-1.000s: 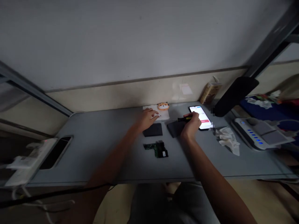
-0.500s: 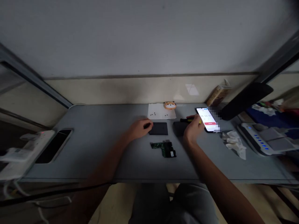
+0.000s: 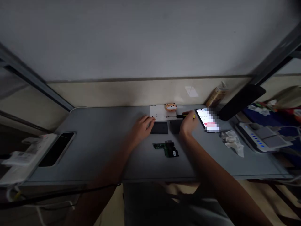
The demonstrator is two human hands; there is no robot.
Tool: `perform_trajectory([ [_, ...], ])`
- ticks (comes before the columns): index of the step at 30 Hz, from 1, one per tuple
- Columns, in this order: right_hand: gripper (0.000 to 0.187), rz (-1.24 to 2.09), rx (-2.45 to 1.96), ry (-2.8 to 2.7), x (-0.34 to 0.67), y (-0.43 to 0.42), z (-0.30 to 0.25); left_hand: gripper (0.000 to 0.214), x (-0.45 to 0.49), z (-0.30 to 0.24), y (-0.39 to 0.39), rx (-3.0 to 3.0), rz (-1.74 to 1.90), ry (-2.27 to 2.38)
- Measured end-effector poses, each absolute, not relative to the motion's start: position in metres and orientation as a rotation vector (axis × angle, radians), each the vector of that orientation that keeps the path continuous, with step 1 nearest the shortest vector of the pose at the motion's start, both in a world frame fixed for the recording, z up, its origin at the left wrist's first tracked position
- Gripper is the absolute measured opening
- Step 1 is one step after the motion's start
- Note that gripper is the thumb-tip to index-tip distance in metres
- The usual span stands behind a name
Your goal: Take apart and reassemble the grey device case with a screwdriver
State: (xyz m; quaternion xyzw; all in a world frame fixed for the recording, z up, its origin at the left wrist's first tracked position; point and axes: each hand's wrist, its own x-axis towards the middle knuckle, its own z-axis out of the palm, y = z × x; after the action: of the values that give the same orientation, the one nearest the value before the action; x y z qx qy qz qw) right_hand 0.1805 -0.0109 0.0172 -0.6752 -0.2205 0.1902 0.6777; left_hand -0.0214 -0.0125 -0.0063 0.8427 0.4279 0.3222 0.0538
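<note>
My right hand [image 3: 187,124] is wrapped round a screwdriver [image 3: 180,116] with a black and yellow handle. Its thin shaft points left, over the white paper [image 3: 161,110]. Stretched fingers of my left hand [image 3: 142,129] reach the paper's lower left corner, close to several tiny dark screws [image 3: 154,115]; the thumb is slightly apart. Beside that hand lies a flat dark rectangular plate [image 3: 160,128]. A second dark piece [image 3: 175,126] is partly hidden by my right hand. Nearer to me is a green circuit board [image 3: 166,148] with a black part.
An orange animal-faced item [image 3: 171,107] sits on the paper's back edge. To the right are a lit phone [image 3: 208,120], crumpled tissue [image 3: 232,142], a carton [image 3: 215,96] and a charging station [image 3: 261,138]. Another phone [image 3: 57,149] and a power strip [image 3: 30,160] are at left.
My right hand has shifted left, bringing the screwdriver's shaft over the paper. The left hand's fingers have stretched out from a closed curl toward the paper's corner. The view has shifted slightly.
</note>
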Motion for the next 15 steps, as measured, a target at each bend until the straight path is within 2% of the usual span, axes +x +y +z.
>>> perform_trajectory([
  [2,0.035,0.448,-1.499,-0.465,0.181,-0.009,0.019,0.030,-0.006,-0.004,-0.029,2.682,1.003,1.125],
  [6,0.033,0.452,-1.427,-0.437,0.185,-0.007,0.023,0.028,0.026,-0.007,-0.062,2.877,0.670,0.476],
  [15,0.033,0.523,-1.249,-0.502,0.200,0.013,0.030,0.024,0.042,-0.018,-0.062,2.995,0.686,0.447],
])
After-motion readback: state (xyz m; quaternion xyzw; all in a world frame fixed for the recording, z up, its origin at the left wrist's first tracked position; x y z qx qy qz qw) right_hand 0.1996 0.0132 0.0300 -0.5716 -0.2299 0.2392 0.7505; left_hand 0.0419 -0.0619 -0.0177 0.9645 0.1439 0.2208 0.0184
